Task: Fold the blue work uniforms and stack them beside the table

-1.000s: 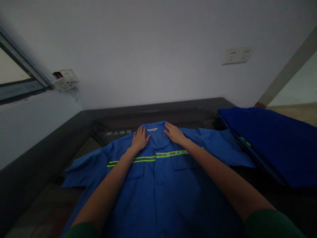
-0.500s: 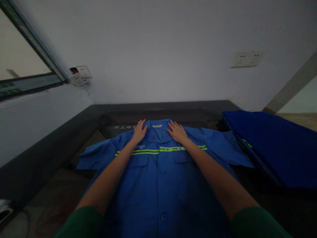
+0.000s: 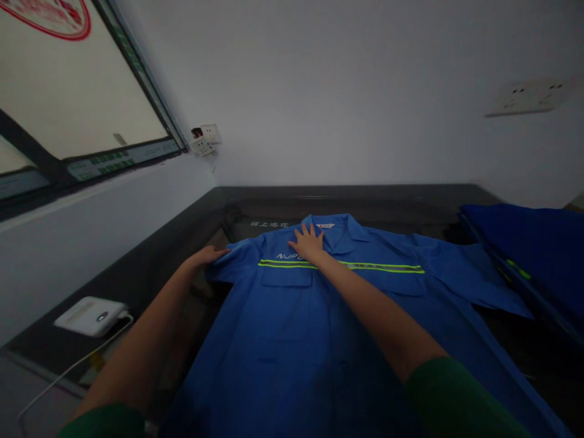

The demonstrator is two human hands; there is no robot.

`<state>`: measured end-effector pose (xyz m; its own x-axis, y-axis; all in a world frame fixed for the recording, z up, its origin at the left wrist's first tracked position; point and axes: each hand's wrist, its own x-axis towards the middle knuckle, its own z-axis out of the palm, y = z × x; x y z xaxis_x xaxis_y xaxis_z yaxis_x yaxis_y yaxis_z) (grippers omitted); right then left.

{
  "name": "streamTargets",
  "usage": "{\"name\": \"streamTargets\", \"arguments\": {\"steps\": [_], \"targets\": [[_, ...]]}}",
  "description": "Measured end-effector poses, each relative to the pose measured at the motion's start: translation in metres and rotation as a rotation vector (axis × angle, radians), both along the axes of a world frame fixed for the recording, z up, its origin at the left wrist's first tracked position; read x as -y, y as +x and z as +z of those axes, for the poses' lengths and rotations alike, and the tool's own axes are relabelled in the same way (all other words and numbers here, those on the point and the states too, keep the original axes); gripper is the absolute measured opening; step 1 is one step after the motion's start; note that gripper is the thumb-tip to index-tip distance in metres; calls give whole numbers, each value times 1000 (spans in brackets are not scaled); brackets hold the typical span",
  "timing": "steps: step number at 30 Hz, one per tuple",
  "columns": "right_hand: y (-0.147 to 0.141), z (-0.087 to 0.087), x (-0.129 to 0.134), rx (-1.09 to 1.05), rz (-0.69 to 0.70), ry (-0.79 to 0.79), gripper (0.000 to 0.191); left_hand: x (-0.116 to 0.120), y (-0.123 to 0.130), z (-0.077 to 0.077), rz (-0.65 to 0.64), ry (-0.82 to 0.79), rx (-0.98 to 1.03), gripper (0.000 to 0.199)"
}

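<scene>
A blue short-sleeved work shirt (image 3: 292,316) lies spread face up, its collar at the far end and yellow-green reflective stripes across the chest. My right hand (image 3: 308,243) rests flat on the chest beside the collar, fingers spread, partly covering the white lettering. At the tip of the sleeve on the left, my left hand (image 3: 205,257) has its fingers closed on the sleeve edge; the thumb side is partly hidden. The shirt's lower part fades into shadow near me.
Folded dark blue cloth (image 3: 533,255) is piled at the right, against the other sleeve. A white device (image 3: 93,316) with a cable sits on the dark ledge (image 3: 150,267) at the left. Wall and window stand behind.
My view has turned left. My left hand has gone from beside the collar to the left sleeve end, while my right hand has crossed from the right side of the collar to the left.
</scene>
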<state>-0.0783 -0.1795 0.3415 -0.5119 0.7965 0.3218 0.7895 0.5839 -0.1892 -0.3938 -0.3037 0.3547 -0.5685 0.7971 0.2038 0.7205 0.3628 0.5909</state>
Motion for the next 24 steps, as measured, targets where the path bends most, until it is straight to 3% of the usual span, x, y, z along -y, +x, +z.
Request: {"name": "streamTargets", "arguments": {"steps": [4, 9, 14, 18, 21, 24], "targets": [[-5, -17, -6, 13, -48, -27, 62, 0, 4, -1, -49, -33, 68, 22], [-4, -21, -18, 9, -42, 13, 63, -8, -2, 4, 128, 283, 31, 25], [-11, -18, -30, 22, -61, 10, 62, -23, -9, 11, 134, 517, -82, 37], [-12, -16, -35, 18, -68, 16, 62, -22, -14, 3, 212, 433, 102, 38], [-12, -16, -34, 9, -69, 28, 61, -6, -11, -11, 227, 386, 326, 39], [-11, -16, -31, 1, -67, 38, 60, 18, -5, -25, 150, 356, 277, 34]]}}
